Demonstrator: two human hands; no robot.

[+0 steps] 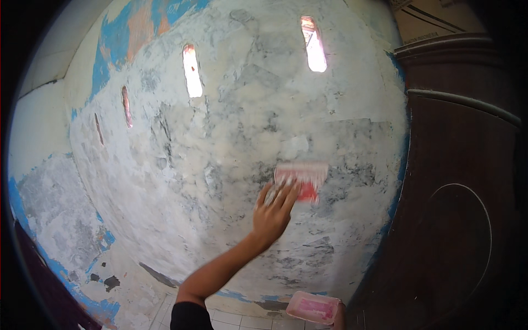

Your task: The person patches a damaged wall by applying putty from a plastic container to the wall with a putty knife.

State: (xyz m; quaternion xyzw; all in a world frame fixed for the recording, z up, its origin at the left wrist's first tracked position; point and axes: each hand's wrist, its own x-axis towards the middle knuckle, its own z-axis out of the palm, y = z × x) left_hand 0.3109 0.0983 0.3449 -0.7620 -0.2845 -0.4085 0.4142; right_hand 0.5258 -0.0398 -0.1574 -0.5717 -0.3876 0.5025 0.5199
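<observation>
My left hand reaches up from the lower edge, its fingers closed on a wide red putty knife. The blade lies against the patchy grey-white wall; whitish filler streaks it, and motion blurs it a little. Low in the picture, my right hand grips the right end of a shallow pink tray. Pinkish-white filler smears its inside. Only part of this hand shows at the tray's edge. Around the blade the wall has dark, mottled patches between paler smears.
Narrow slots in the wall let bright light through. At the right stands a dark brown wooden panel. Old blue paint shows at the upper left. White floor tiles lie below.
</observation>
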